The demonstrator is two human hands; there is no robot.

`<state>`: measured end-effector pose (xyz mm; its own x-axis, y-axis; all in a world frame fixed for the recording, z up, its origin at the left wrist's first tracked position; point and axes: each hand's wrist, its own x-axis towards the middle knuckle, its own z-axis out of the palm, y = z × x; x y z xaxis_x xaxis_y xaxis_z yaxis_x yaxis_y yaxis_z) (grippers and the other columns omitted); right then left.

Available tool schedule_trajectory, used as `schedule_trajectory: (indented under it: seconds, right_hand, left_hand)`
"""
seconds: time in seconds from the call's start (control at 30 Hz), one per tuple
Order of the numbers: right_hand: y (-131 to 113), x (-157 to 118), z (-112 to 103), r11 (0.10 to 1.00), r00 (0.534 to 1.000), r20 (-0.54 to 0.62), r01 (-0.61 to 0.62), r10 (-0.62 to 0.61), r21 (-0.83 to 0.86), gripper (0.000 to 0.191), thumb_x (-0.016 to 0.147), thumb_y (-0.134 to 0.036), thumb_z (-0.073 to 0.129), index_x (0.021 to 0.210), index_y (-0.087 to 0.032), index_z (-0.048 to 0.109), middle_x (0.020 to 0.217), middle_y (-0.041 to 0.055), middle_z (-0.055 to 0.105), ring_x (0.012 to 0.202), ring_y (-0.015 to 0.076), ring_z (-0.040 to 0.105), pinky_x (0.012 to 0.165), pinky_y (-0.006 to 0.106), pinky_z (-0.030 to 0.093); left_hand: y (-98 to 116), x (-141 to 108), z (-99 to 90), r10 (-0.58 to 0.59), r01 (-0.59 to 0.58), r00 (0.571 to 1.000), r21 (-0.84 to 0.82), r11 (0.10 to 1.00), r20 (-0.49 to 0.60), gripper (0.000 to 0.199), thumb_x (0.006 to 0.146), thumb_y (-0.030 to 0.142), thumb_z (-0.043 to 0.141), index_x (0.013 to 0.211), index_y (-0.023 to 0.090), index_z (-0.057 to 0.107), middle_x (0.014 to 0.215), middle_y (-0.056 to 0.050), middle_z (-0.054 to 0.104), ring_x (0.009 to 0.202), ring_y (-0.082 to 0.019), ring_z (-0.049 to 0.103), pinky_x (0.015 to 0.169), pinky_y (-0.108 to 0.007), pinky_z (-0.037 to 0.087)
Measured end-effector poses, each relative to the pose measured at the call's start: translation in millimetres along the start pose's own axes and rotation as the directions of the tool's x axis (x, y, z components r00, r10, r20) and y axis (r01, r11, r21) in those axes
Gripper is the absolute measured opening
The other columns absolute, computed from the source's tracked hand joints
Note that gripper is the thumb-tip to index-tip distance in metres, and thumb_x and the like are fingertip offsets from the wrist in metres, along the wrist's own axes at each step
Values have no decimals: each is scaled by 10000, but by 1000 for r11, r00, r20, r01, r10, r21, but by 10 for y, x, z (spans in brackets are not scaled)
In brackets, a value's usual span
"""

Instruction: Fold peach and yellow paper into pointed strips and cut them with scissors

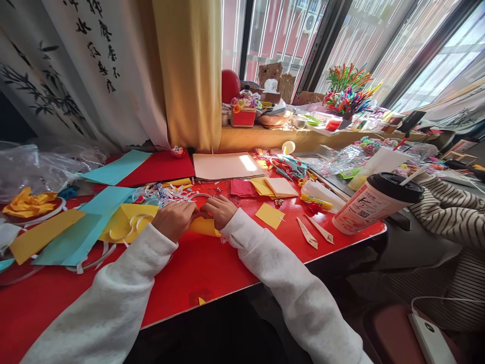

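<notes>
My left hand (175,220) and my right hand (220,209) meet over the red table, fingers curled closed. Between and below them shows a piece of yellow paper (204,226), gripped from both sides; my fingers hide much of it. Just behind the hands lies a heap of white paper strips (172,192). To the left of my left hand is a larger yellow sheet (123,222) with a white strip curled on it. Right of my right hand, a small yellow square (270,216) lies flat, near two narrow folded paper pieces (308,233).
A tilted-looking drink cup (373,205) with a straw stands at the table's right edge. Stacked paper squares (282,187), a glue tube (316,201) and blue sheets (87,227) lie around. Another person's striped sleeve (439,202) is at the right.
</notes>
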<state>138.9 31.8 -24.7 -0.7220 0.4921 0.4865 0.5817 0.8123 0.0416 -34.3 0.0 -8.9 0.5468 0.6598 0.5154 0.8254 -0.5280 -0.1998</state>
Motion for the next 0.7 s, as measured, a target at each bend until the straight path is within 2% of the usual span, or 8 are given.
schedule_trajectory:
  seconds: [0.17,0.27,0.47,0.7]
  right_hand:
    - [-7,7,29,1000,1000,4,-18,17,12,227,891,-219,360,845,-138,567,807,68,607,712,146,494,669,283,307]
    - [-4,6,52,1000,999,34,-8,8,11,177,866,-185,397,870,-125,563,825,81,606,726,152,499,674,284,314]
    - [8,-1,89,1000,999,36,-14,14,3,167,878,-203,399,863,-143,554,818,67,606,739,143,515,684,286,311]
    - [9,14,62,1000,997,69,-23,23,-10,210,906,-227,364,878,-141,554,819,58,607,753,134,529,690,286,307]
  left_hand:
    - [-11,-11,32,1,-1,1000,15,1000,4,254,874,289,377,718,164,534,662,-41,623,635,-180,584,631,-289,369]
    - [-17,-20,58,-5,5,1000,26,1000,11,236,867,309,400,751,167,549,690,-40,637,656,-183,591,637,-288,375]
    - [-15,-10,66,-10,6,997,46,999,77,240,856,291,414,693,174,545,666,-37,622,646,-179,583,629,-290,371]
    - [-9,20,31,-9,7,999,37,999,43,290,876,323,367,695,170,535,661,-54,620,643,-191,579,630,-305,361]
